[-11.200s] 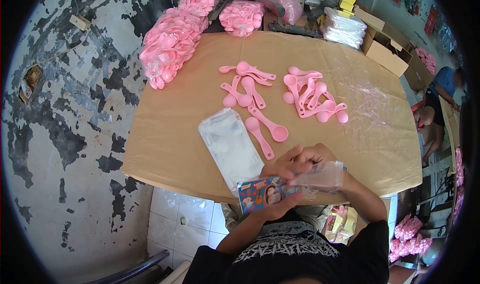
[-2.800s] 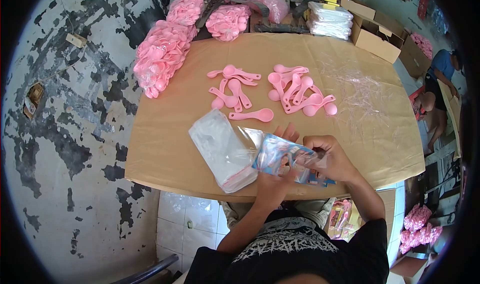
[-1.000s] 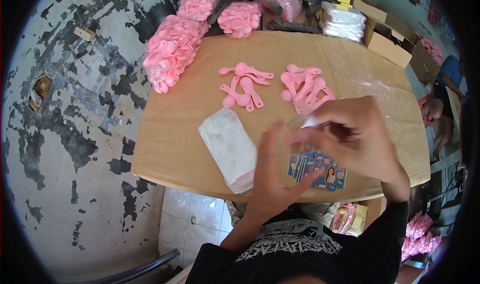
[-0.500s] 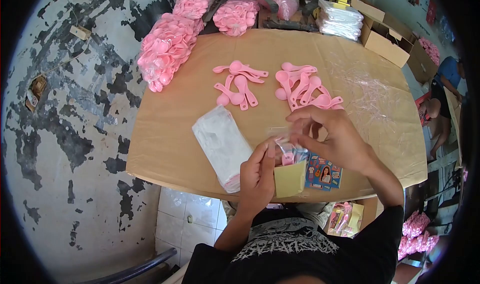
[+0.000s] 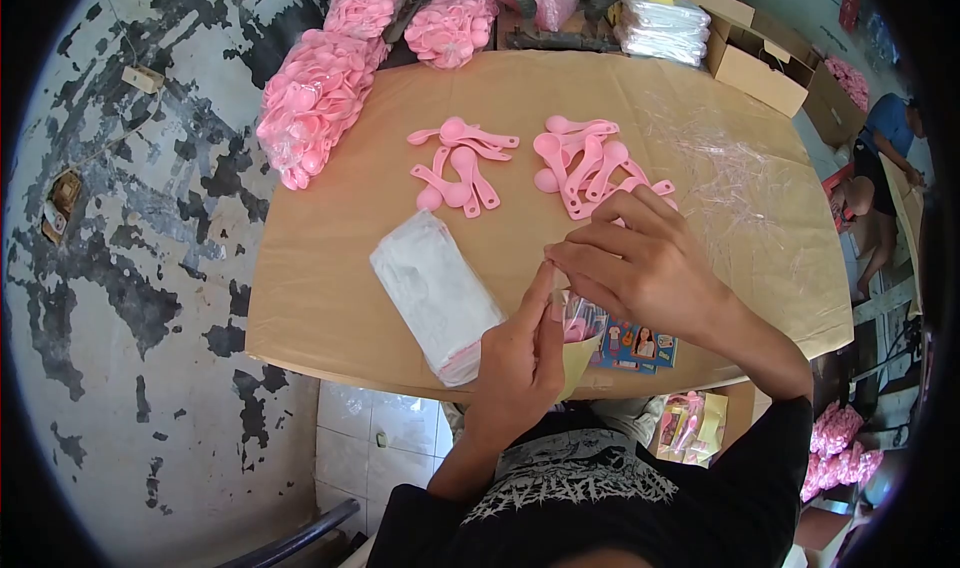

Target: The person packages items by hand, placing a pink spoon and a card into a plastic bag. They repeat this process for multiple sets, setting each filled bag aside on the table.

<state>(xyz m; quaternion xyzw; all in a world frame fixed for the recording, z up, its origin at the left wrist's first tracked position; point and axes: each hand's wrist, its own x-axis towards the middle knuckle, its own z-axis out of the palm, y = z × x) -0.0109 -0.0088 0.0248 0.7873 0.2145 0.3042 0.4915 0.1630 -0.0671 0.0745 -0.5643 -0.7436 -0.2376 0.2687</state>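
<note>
My left hand (image 5: 516, 358) holds a small clear packet (image 5: 580, 320) with a pink spoon and a yellow-backed card inside, just above the table's near edge. My right hand (image 5: 640, 263) pinches the top of the same packet, fingers bunched at its mouth. Under the packet lie printed colour cards (image 5: 640, 346). To the left sits a stack of clear plastic bags (image 5: 432, 293). Farther back are two loose groups of pink spoons (image 5: 455, 163) (image 5: 585, 163).
The table is covered in brown paper (image 5: 340, 238). Big bags of pink spoons (image 5: 315, 98) lie at the back left, packs of clear bags (image 5: 660, 30) and cardboard boxes (image 5: 750, 68) at the back right. Another person (image 5: 885, 143) is at the far right.
Both hands have closed in on the packet: my right hand dropped from above to pinch its top, and the yellow card is now mostly hidden behind my left hand.
</note>
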